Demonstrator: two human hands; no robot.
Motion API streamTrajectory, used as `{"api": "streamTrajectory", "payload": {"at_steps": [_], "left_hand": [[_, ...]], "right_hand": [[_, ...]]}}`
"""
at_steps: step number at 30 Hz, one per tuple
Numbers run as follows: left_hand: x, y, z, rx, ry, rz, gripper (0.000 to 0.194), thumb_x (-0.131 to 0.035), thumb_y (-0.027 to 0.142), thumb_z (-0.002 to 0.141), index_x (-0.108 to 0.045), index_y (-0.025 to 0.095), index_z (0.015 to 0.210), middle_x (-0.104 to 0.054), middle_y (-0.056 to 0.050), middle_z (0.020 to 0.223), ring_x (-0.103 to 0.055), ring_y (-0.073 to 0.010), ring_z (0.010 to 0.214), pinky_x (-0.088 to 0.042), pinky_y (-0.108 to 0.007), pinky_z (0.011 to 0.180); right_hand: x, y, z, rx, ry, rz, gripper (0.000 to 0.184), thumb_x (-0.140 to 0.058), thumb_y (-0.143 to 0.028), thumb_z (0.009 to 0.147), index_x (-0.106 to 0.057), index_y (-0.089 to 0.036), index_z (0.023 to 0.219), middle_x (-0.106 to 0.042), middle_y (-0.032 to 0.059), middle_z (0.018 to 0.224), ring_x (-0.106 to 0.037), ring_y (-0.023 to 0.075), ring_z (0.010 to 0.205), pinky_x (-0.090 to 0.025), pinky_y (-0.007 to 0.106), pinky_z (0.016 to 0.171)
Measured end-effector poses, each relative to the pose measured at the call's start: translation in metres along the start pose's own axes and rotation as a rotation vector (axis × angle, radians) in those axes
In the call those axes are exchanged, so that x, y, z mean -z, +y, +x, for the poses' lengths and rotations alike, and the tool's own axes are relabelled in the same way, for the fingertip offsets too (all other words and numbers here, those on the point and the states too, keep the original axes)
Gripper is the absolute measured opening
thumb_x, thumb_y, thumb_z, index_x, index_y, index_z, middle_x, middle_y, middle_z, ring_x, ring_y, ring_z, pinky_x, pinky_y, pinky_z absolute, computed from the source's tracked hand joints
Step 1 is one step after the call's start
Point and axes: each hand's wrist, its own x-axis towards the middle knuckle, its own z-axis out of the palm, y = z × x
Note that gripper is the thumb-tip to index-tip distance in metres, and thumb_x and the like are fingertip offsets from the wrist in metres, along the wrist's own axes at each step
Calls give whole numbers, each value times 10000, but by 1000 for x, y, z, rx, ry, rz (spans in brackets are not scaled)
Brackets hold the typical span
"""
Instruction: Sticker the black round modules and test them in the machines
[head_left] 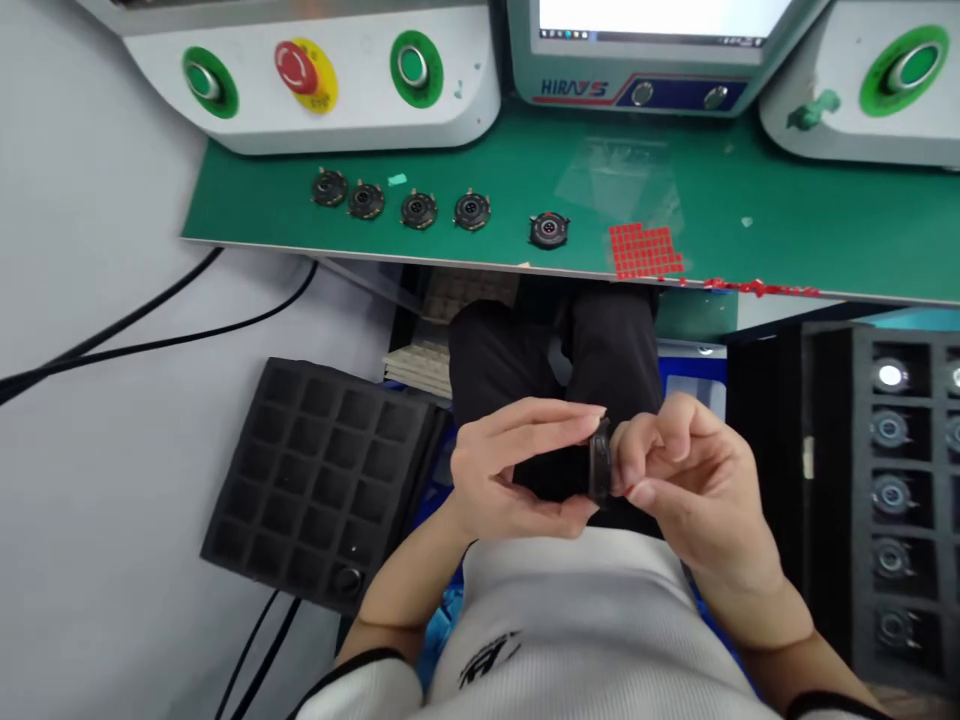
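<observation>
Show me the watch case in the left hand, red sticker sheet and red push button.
Watch case (600,466): head view, on its side edge.
Red sticker sheet (645,252): head view, middle of its grid.
Red push button (295,67): head view, on its cap.

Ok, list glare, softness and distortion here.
Head view throughout: the screen glows almost white; a pale sheen lies on the green tabletop; a bright spot shines in the right tray; the rightmost button looks stretched, perhaps by the lens; the dark piece in the left hand lacks detail.
</observation>
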Motion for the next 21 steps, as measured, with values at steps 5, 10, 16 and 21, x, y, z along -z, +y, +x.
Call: {"api": "streamTrajectory", "payload": {"at_steps": [5,10,16,21], "left_hand": [[1,3,7,-42,-49,101,543,-757,176,678,-675,210,1214,-744,-92,1088,-731,-183,855,-633,-273,705],[-1,7,10,-93,-31,152,440,-733,195,687,-707,174,1126,-749,-90,1050,-727,-164,827,-625,-243,685],[-2,10,12,-120,1,165,364,-748,213,686,-723,144,1043,-757,-88,1006,-727,-146,812,-620,-214,691],[-2,12,14,-116,-13,174,339,-738,184,683,-721,143,1019,-757,-87,999,-726,-146,816,-625,-223,700]], "right_hand": [[0,0,-2,-13,19,-40,358,-797,-235,761,-438,-245,753,-650,-54,674,-621,123,583,-572,272,556],[1,-3,-2,-20,-15,-10,360,-790,-167,755,-440,-240,718,-656,-56,677,-619,111,588,-568,250,566],[-3,-5,-2,-70,-25,157,399,-783,-16,679,-442,-222,695,-668,-65,700,-597,66,586,-531,184,587],[-5,-5,-3,-77,-30,184,389,-752,22,682,-443,-214,689,-658,-65,709,-581,54,599,-512,170,598]]}}
